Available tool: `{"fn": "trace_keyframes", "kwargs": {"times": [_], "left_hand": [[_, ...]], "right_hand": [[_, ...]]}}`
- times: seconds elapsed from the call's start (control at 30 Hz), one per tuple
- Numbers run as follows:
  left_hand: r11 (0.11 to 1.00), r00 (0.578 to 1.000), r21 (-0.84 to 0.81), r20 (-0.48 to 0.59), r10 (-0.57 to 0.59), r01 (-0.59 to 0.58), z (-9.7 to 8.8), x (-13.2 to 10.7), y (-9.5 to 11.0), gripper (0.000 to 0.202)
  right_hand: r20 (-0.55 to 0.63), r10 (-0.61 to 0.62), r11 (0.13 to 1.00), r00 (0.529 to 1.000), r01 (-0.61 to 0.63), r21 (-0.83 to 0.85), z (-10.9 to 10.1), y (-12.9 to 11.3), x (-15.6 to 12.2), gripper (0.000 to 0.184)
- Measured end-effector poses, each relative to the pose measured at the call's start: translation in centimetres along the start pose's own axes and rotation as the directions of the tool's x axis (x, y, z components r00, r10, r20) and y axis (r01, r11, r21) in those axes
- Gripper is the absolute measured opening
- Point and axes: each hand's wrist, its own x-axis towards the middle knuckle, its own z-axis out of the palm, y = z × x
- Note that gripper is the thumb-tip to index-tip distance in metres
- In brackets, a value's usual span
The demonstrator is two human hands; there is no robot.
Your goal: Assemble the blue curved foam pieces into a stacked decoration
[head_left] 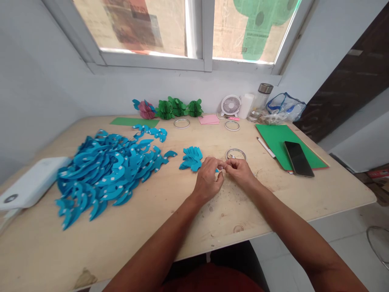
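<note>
My left hand [209,177] and my right hand [240,172] meet fingertip to fingertip above the table, both pinched closed. A tiny whitish bit shows between the fingertips, too small to name. By my left fingers peeks a bit of blue paper [216,170], mostly hidden. Just left of that hand lies a small stack of blue paper cutouts [192,157]. A thin roll of tape [243,152] rests flat behind my right hand. Farther left spreads a large heap of curved blue paper cutouts [103,166] dotted with small white squares.
Two more tape rolls [181,123] lie farther back, near pink paper [209,119]. Green and pink paper figures [172,108], a small fan [231,106] and a bottle [261,101] line the wall. A phone [298,159] rests on green sheets [269,142]; a white power bank [33,182] sits left.
</note>
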Motion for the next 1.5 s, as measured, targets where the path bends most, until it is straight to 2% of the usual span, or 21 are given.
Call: {"fn": "trace_keyframes", "kwargs": {"times": [0.13,0.3,0.4,0.57,0.73,0.97,1.13,1.33,1.5], "left_hand": [[0.998,0.998,-0.024,-0.029,-0.05,0.049,0.02,-0.07,0.12,0.027],[0.966,0.975,-0.158,-0.062,-0.215,0.203,0.1,-0.08,-0.14,0.028],[0.929,0.957,-0.245,-0.014,-0.288,0.276,0.13,0.01,-0.22,0.026],[0.892,0.934,-0.278,0.081,-0.349,0.357,0.17,0.2,-0.16,0.018],[0.873,0.923,-0.302,0.099,-0.371,0.383,0.26,0.24,-0.36,0.014],[0.866,0.911,-0.294,0.053,-0.408,0.405,0.06,0.36,-0.32,0.014],[0.84,0.887,-0.305,0.04,-0.459,0.448,-0.19,0.62,0.03,0.017],[0.82,0.874,-0.325,0.044,-0.484,0.471,-0.19,0.64,0.03,0.015],[0.808,0.861,-0.361,-0.027,-0.508,0.466,-0.38,0.67,-0.57,0.013]], "right_hand": [[-0.049,0.01,1.0,0.999,-0.01,0.014,-0.1,-0.24,-0.02,0.02],[-0.068,0.03,0.999,0.997,-0.028,0.031,0.01,-0.36,0.04,0.02],[-0.078,-0.002,1.0,0.997,0.002,0.002,0.02,-0.36,0.05,0.019],[-0.062,-0.025,0.998,0.998,0.022,-0.053,-0.07,-0.1,0.02,0.017],[-0.056,-0.033,0.997,0.998,0.029,-0.066,-0.09,0.13,0.13,0.016],[-0.052,-0.045,0.998,0.998,0.043,-0.051,-0.12,-0.39,-0.05,0.018],[-0.048,-0.059,0.997,0.997,0.056,-0.05,-0.02,-0.44,-0.09,0.019],[-0.1,-0.017,1.0,0.995,0.018,0.004,-0.22,-0.59,0.02,0.022],[-0.123,-0.003,1.0,0.992,0.004,0.012,-0.29,-0.83,-0.06,0.021]]}}
